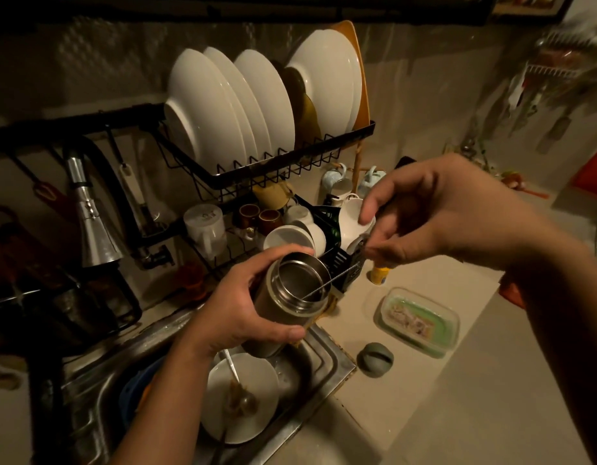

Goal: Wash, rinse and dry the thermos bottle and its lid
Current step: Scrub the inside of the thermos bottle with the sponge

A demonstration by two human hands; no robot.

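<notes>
Roughly early-to-mid wash, judging by layout: thermos bottle (287, 307) is open, lid off; the grey round piece at lower right on the counter, lid (374, 359), is probably it, not certain. Rinse and dry look not yet done. Frame centre: left hand (236, 313) wraps the bottle, tilted above the sink (324, 370), fully clasped. Just above right, right hand (424, 216) pinches a thin wire brush stem (334, 280) running into the bottle mouth. Dish rack (273, 172) sits behind, upper centre.
</notes>
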